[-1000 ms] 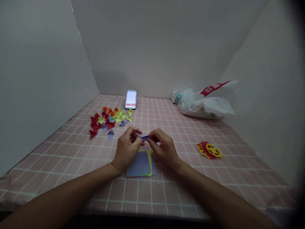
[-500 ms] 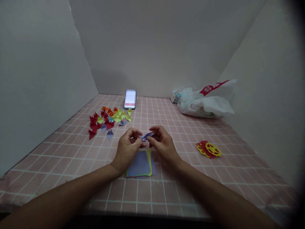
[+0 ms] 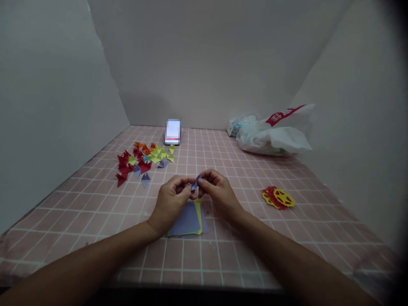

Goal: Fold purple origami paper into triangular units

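Note:
A small piece of folded purple paper (image 3: 194, 185) is pinched between my two hands, just above the table. My left hand (image 3: 174, 202) grips its left side with thumb and fingers. At its right end, my right hand (image 3: 219, 191) pinches it between thumb and forefinger. Fingers cover much of the paper, so its full shape is hidden. Just below the hands lies a stack of square paper sheets (image 3: 184, 220), purple on top with yellow and green edges showing. Folded paper pieces (image 3: 145, 165) in red, orange, yellow, blue and purple lie in a group to the left.
A phone (image 3: 172, 132) with a lit screen stands at the back. A white plastic bag (image 3: 274, 138) lies at the back right beside a small patterned box (image 3: 232, 128). Red and yellow cut-out discs (image 3: 279, 198) lie on the right. Pale walls enclose the pink gridded table (image 3: 242, 255).
The purple paper has been turned, from lying nearly level to slanting up to the right and looking narrower. My right hand has moved slightly left, closer to the left one.

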`<state>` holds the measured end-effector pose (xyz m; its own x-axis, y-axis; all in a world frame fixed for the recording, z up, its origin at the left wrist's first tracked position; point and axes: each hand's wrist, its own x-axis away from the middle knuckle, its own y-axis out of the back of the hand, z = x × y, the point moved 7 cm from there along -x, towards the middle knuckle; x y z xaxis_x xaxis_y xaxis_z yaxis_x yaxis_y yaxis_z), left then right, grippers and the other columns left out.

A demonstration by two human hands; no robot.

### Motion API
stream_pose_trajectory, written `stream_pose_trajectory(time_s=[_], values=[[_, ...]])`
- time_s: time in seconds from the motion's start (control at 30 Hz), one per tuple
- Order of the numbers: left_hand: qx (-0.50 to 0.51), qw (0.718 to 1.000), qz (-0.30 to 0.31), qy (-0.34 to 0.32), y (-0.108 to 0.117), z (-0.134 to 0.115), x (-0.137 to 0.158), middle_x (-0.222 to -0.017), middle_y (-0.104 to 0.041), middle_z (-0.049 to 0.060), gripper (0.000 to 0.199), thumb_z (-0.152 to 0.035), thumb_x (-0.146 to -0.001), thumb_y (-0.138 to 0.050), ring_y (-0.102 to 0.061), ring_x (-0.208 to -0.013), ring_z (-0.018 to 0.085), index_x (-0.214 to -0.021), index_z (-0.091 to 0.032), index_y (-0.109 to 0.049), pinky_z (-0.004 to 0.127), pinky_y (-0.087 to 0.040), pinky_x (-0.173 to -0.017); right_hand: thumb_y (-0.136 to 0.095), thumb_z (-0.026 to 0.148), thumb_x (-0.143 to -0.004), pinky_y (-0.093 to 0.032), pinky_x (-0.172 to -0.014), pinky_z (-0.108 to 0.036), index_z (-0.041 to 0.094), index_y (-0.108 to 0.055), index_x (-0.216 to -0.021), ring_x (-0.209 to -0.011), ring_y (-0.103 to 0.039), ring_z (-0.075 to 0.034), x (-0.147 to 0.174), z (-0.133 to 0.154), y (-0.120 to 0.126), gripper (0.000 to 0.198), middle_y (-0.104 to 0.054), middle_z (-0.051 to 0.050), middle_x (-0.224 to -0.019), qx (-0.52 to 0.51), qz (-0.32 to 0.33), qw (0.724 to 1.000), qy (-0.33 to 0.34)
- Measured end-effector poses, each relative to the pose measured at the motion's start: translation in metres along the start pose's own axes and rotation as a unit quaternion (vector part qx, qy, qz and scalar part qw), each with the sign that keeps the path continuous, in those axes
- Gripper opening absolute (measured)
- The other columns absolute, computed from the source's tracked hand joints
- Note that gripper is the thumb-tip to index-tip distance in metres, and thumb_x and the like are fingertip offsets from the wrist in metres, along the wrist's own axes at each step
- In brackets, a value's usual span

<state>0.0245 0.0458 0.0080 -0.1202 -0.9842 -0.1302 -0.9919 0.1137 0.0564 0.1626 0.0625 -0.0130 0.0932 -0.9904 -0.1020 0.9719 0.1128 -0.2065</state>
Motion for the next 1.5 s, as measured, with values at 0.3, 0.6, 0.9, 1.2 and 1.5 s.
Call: stream_pose_trajectory(time_s=[0.3,0.6,0.9,1.2,1.5], values=[[-0.078,0.994,-0.01,-0.075,0.001,-0.006,0.002,-0.081,-0.067,0.002,0.017,-0.019,-0.085,-0.058,-0.068,-0.066,0.013,-0.097,-0.017,-0.07,0.025,-0.057,-0.064,-0.072,0.035,-0.078,-0.051,-0.06,-0.03,0.022,-0.058,-0.083,-0.057,-0.062,-0.014,0.002,0.001,-0.006,0.019,-0.063,0.003,-0.063,-0.005,0.028,1.0,0.001],[-0.138,0.985,-0.014,-0.107,0.001,-0.01,0.005,-0.089,-0.068,0.005,0.012,-0.017,-0.085,-0.058,-0.07,-0.071,0.015,-0.094,-0.018,-0.066,0.026,-0.056,-0.064,-0.07,0.033,-0.078,-0.049,-0.06,-0.027,0.019,-0.06,-0.084,-0.059,-0.062,-0.013,0.004,0.009,-0.002,0.018,-0.061,0.003,-0.07,0.025,0.001,1.0,0.016],[-0.14,0.984,-0.026,-0.105,0.002,-0.008,0.006,-0.08,-0.067,0.002,0.012,-0.018,-0.084,-0.061,-0.068,-0.07,0.015,-0.095,-0.019,-0.063,0.024,-0.053,-0.061,-0.064,0.023,-0.075,-0.049,-0.056,-0.026,0.02,-0.058,-0.077,-0.057,-0.06,-0.012,0.004,0.013,0.003,0.007,-0.059,0.004,-0.066,0.071,-0.042,0.996,0.041],[-0.084,0.996,0.0,-0.034,-0.003,0.002,0.003,-0.07,-0.059,-0.003,0.015,-0.019,-0.081,-0.06,-0.065,-0.06,0.013,-0.096,-0.019,-0.058,0.024,-0.052,-0.059,-0.06,0.018,-0.072,-0.045,-0.048,-0.024,0.02,-0.056,-0.075,-0.051,-0.055,-0.011,0.006,0.014,0.007,0.005,-0.054,0.005,-0.063,0.096,-0.075,0.991,0.052],[-0.117,0.992,0.007,-0.038,0.008,-0.001,-0.01,-0.096,-0.063,0.004,0.022,-0.034,-0.084,-0.065,-0.059,-0.064,0.01,-0.098,-0.018,-0.07,0.023,-0.048,-0.056,-0.055,0.014,-0.078,-0.042,-0.055,-0.027,0.02,-0.058,-0.079,-0.06,-0.053,-0.013,0.005,0.028,0.002,0.007,-0.056,0.002,-0.066,0.264,-0.009,0.956,0.128]])
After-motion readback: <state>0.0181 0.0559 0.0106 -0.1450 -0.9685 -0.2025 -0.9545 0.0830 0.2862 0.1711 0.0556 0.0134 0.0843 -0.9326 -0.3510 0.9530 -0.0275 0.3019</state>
